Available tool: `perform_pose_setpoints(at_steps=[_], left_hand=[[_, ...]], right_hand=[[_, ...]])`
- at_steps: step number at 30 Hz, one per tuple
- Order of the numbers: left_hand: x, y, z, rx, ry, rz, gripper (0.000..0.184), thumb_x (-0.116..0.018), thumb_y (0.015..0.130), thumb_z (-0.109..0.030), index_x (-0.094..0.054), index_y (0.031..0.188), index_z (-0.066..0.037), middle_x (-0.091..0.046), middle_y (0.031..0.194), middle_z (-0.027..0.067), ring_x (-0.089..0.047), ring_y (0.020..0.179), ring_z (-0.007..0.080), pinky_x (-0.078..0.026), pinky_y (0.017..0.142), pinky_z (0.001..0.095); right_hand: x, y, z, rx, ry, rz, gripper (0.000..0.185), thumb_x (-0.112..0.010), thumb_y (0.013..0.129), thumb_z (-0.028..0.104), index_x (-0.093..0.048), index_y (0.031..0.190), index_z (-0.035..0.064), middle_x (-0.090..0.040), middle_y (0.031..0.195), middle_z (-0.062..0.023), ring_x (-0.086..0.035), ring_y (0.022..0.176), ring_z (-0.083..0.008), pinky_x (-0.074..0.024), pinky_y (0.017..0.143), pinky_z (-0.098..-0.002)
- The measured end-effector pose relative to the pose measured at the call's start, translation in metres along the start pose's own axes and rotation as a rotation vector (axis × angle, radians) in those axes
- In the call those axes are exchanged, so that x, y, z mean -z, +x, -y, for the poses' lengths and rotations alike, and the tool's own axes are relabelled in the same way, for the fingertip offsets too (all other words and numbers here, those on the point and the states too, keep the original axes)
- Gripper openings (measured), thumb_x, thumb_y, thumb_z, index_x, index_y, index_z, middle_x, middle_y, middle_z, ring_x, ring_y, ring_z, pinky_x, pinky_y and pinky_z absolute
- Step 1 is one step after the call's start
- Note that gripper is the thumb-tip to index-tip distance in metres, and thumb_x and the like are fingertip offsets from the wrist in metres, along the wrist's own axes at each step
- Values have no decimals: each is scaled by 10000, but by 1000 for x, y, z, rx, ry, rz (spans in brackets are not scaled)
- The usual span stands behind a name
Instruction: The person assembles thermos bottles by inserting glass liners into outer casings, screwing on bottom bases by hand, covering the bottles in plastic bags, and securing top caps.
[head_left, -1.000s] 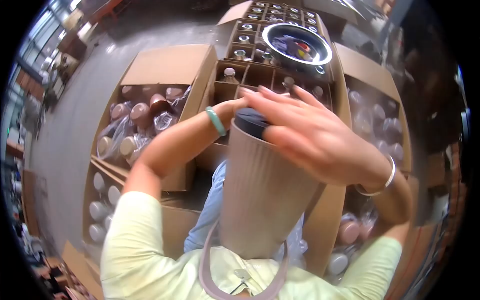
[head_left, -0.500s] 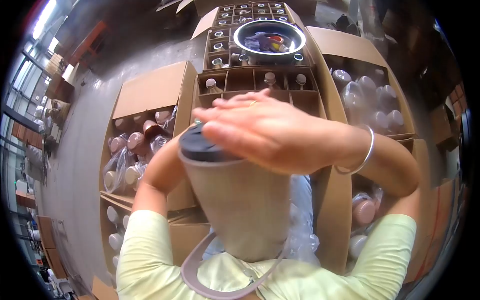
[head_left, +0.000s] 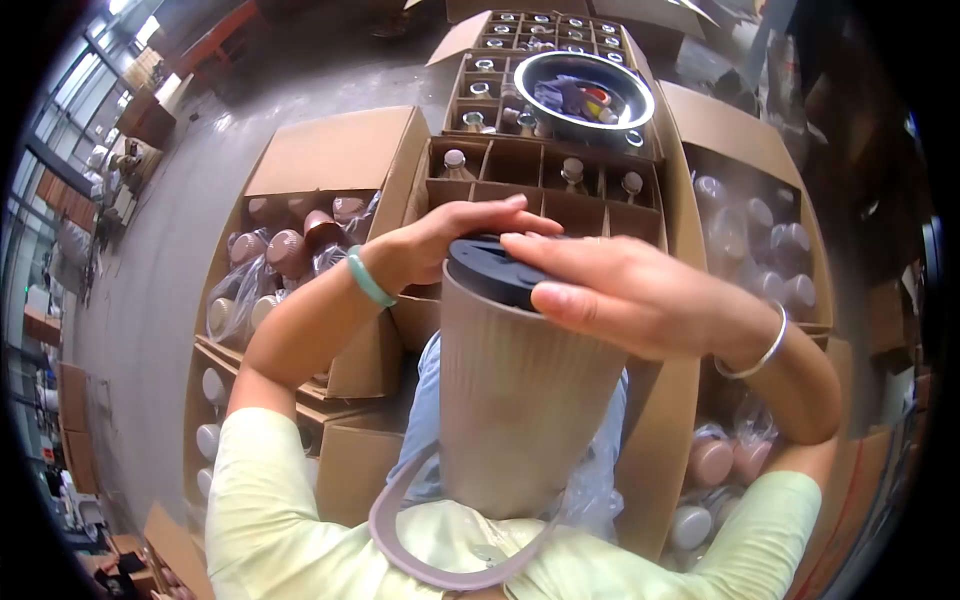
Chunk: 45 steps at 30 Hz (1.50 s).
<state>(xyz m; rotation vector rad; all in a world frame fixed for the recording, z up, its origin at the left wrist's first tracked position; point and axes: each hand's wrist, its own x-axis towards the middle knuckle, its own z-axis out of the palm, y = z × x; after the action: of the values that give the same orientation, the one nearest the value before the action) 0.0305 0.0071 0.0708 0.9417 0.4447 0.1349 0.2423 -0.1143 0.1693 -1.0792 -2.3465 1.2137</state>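
A tall grey-beige ribbed tumbler [head_left: 520, 400] stands upright, close in front of my chest. It has a black lid [head_left: 490, 270], and a mauve carrying strap [head_left: 385, 510] loops out near its base. My left hand [head_left: 455, 230], with a green bangle at the wrist, reaches around the far side of the lid, fingers stretched out. From the right, my right hand [head_left: 620, 290] lies over the lid's edge. Its fingers are extended across the top and the thumb is at the near rim. Whether the lid sits fully down all round is hidden by the hands.
Divided cartons of bottles [head_left: 560, 170] stand ahead, with a metal basin [head_left: 530, 115] on top holding cloth and small items. An open carton of wrapped pinkish cups [head_left: 250, 225] is at left. More bagged cups fill a carton [head_left: 765, 320] at right.
My left hand has come into view from behind the tumbler to the lid's far side. My right hand has shifted right in the view, along with the tumbler, uncovering more of the lid.
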Motion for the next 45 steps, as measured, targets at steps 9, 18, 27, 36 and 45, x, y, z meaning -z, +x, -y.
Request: perform_pose_setpoints(at_steps=[9,18,27,36,45], left_hand=[[16,44,9,-59,79,368,568,-463,1000,-266,-406,1451,75,-469,1477,192,-465,1360,252,-320,1161,379],[-9,12,18,-119,-69,237,626,-544,858,-219,-449,1411,59,-574,1345,191,-614,1182,219,-452,1070,309],[-39,-7,17,-215,-57,145,558,-459,901,-182,-463,1392,83,-592,1312,189,-614,1161,188,-469,1027,287],[-58,-11,16,-141,-211,-4,495,-505,831,-94,-563,1284,97,-633,1235,205,-656,1094,244,-508,1016,338],[-40,-69,25,-350,-101,-23,582,-497,888,-217,-477,1378,96,-560,1358,236,-593,1219,294,-457,1083,384]], right_hand=[[-19,25,28,-148,-163,-60,554,-332,1063,416,-550,1122,-89,-622,1102,-267,-598,1077,-404,-454,947,-462],[27,7,0,-85,13,30,223,-684,926,120,-710,1119,13,-713,1017,-117,-668,919,-180,-532,857,-321],[24,18,54,-491,-454,175,386,-662,926,368,-710,981,-11,-714,867,-200,-693,817,-338,-535,769,-401],[16,-2,64,-532,-411,78,369,-679,918,345,-708,1040,-2,-722,905,-193,-696,870,-343,-538,806,-402],[-107,-139,-57,-257,-57,-284,717,-758,811,420,-501,1375,57,-462,1408,-211,-422,1341,-323,-333,1115,-450]])
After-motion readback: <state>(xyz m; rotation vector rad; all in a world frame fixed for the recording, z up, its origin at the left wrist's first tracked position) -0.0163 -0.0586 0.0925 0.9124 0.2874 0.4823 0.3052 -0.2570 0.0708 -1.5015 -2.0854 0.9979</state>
